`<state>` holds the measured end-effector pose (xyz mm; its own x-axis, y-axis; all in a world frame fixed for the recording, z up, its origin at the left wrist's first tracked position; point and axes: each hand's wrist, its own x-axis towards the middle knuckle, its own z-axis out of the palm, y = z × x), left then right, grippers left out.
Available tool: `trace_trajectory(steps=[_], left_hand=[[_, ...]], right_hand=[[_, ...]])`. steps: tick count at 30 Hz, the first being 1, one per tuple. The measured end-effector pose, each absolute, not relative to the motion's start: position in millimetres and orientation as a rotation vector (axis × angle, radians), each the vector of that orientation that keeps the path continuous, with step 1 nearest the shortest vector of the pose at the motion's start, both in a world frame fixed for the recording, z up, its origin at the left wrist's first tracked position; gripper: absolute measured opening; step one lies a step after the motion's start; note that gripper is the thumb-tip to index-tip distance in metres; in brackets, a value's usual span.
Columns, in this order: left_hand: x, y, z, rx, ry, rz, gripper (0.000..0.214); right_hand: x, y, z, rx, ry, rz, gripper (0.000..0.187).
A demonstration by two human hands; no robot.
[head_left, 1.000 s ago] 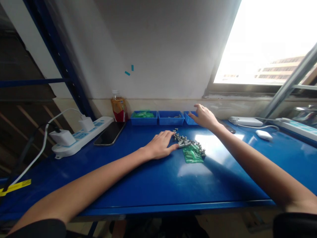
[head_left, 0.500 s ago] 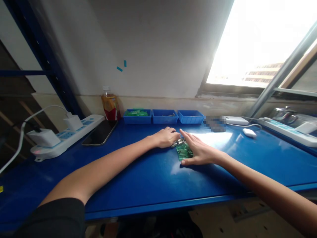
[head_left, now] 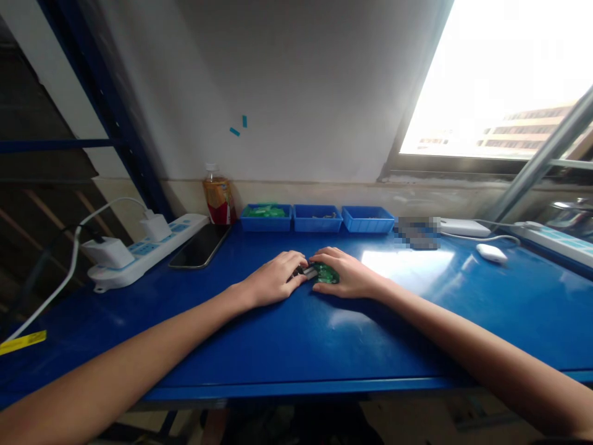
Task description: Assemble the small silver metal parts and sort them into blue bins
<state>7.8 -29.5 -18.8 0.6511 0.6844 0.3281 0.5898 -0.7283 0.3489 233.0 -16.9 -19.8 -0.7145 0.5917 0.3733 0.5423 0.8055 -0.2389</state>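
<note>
My left hand (head_left: 277,278) rests on the table with its fingers curled round small dark and metallic parts (head_left: 299,272), mostly hidden beneath them. Facing it, my right hand (head_left: 346,274) cups a cluster of shiny green pieces (head_left: 327,273), thumb at the near side and fingers at the far side. Between the two hands lie silvery metal parts (head_left: 310,271), touching the green pieces. The fingertips of both hands almost meet. The exact kind of these small parts is too small to tell.
Along the wall stand a blue bin with green pieces (head_left: 265,220), a bin with small metal parts (head_left: 317,221) and a third blue bin (head_left: 369,222). On the left are a bottle (head_left: 217,196), a phone (head_left: 200,247) and a power strip (head_left: 139,253); a white charger (head_left: 491,252) lies right.
Both hands have come closer together, the right one moving left. It now closes round the green pieces, which were more spread out and exposed. The view has shifted slightly left.
</note>
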Motion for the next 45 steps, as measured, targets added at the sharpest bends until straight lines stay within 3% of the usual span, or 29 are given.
trace_trajectory(steps=[4, 11, 16, 26, 29, 32, 35, 38, 41, 45], left_hand=[[7, -29, -19, 2.641, 1.059, 0.681, 0.016], [8, -27, -20, 2.659, 1.028, 0.653, 0.015], [8, -28, -19, 2.678, 1.019, 0.643, 0.016], [5, -28, -19, 2.654, 1.137, 0.888, 0.023], [11, -40, -8, 2.516, 1.146, 1.018, 0.022], [19, -58, 4, 2.281, 1.118, 0.998, 0.035], [25, -70, 8, 2.130, 1.064, 0.944, 0.045], [27, -69, 5, 2.046, 1.086, 0.944, 0.035], [23, -59, 2, 1.985, 1.124, 1.043, 0.024], [12, -47, 1, 2.024, 1.228, 1.282, 0.021]], right_hand=[[236, -23, -19, -0.836, -2.539, 0.061, 0.053], [234, -35, -8, -0.853, -2.530, -0.092, 0.022], [235, -44, -2, -0.984, -2.609, -0.058, 0.041], [230, -45, -8, -1.141, -2.174, 0.034, 0.054], [228, -47, -4, -1.073, -2.052, -0.015, 0.036], [224, -54, 1, -0.887, -2.037, -0.157, 0.012], [219, -62, 3, -0.720, -2.151, -0.373, 0.019], [215, -66, 1, -0.660, -2.264, -0.515, 0.017], [213, -65, -1, -0.772, -2.313, -0.449, 0.012], [212, -67, 5, -0.984, -2.239, 0.020, 0.027]])
